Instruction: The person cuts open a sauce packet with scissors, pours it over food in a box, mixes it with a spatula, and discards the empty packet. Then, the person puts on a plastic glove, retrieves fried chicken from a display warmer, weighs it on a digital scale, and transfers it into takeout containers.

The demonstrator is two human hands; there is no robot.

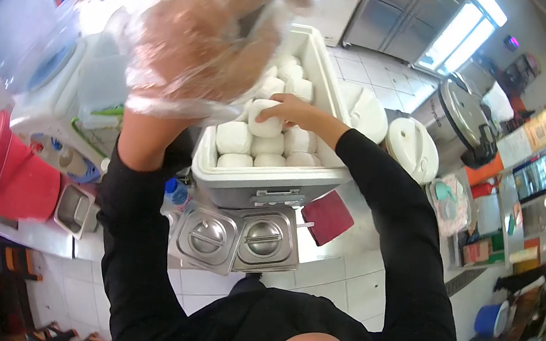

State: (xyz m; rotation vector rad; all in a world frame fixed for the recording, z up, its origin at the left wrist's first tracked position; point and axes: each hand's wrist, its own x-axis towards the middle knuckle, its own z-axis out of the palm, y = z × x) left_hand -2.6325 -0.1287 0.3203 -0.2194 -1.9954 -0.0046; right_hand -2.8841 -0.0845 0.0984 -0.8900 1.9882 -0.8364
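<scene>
My left hand (201, 38), in a clear, crinkled plastic glove, is raised close to the camera above the left side of a white cooler box (264, 180). Its fingers curve away from the thumb with a gap between, and I see nothing held there. Inside the box my right hand (296, 112), which is bare, has its fingers and thumb around a white, rounded, bun-like piece (263, 120). Several similar white pieces (234, 138) are packed in layers around it. Part of the box's left side is hidden behind the gloved hand.
Lidded steel pans (265, 241) and a dark red square item (327, 218) sit before the box. A pink bucket (16, 166) and a small steel container (74, 209) are at left. Right of the box are a white round lid (412, 148) and a large steel cooker (463, 118).
</scene>
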